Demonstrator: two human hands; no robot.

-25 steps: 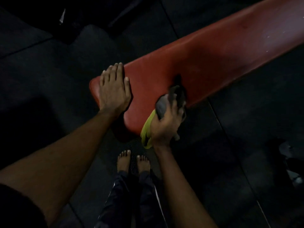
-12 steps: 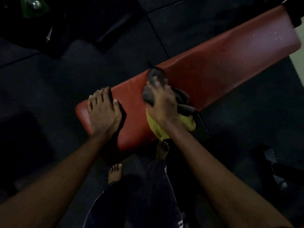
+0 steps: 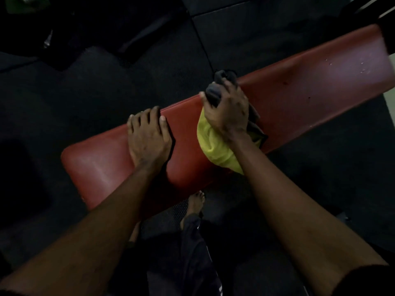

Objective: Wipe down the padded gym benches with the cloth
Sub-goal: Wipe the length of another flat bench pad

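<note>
Head view: a person leans over a red padded bench (image 3: 310,86) that runs from lower left to upper right.
Step in hand: wiping the top of the pad, judged to be on its middle stretch, with the far end not yet reached.
Right hand (image 3: 228,116): grip clamped on the cloth, fingers curled round its dark part, pressing it onto the pad near the far edge.
Cloth (image 3: 213,152): bunched, yellow and dark grey. It lies on the bench top under the right hand, and the yellow part spills toward the near edge below the wrist.
Left hand (image 3: 147,137): flat on the pad, fingers straight and a little spread, grip apart and holding nothing. It sits near the cloth, toward the rounded end, and looks like a brace.
Next move: probably a firm push along the pad toward the upper right, keeping the bunch flat enough to cover the full width. The loose yellow fold could drag off the near edge.
Surface: smooth, slightly shiny upholstery, likely easy to slide over. Pale specks (image 3: 363,67) dot the far end, and a few dark spots sit nearer the middle.
Room: dim, with a dark matted floor (image 3: 149,60) showing seams. A bare foot (image 3: 195,201) and a dark trouser leg (image 3: 192,242) stand just beside the bench. Other shapes at the top are too dark to name.
</note>
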